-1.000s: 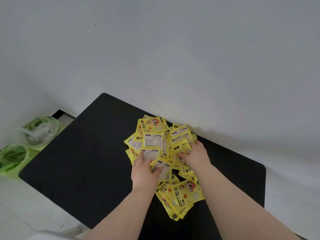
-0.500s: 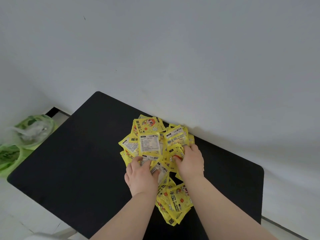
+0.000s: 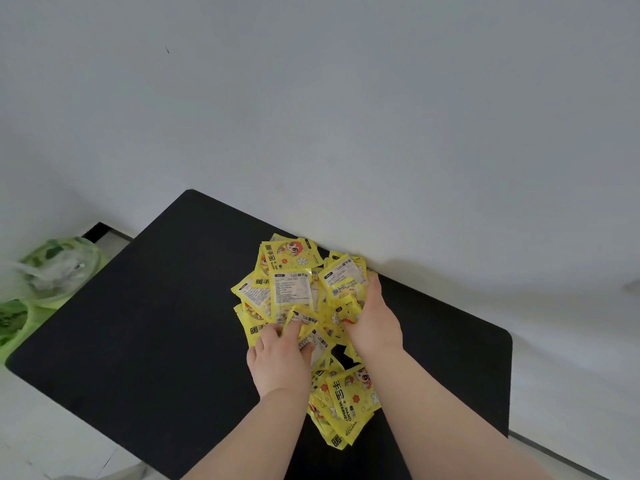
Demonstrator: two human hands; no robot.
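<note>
Black table point(image 3: 138, 323) stands against a white wall point(image 3: 346, 116). A heap of yellow packets point(image 3: 291, 289) lies on it close to the far edge, right by the wall, and trails toward the near edge. On the heap's near side the left hand point(image 3: 278, 362) digs in, fingers curled round a few packets. At the heap's right side the right hand point(image 3: 374, 323) grips more packets under bent fingers. Beyond the table's left edge, green plastic bags point(image 3: 52, 268) sit on the floor.
</note>
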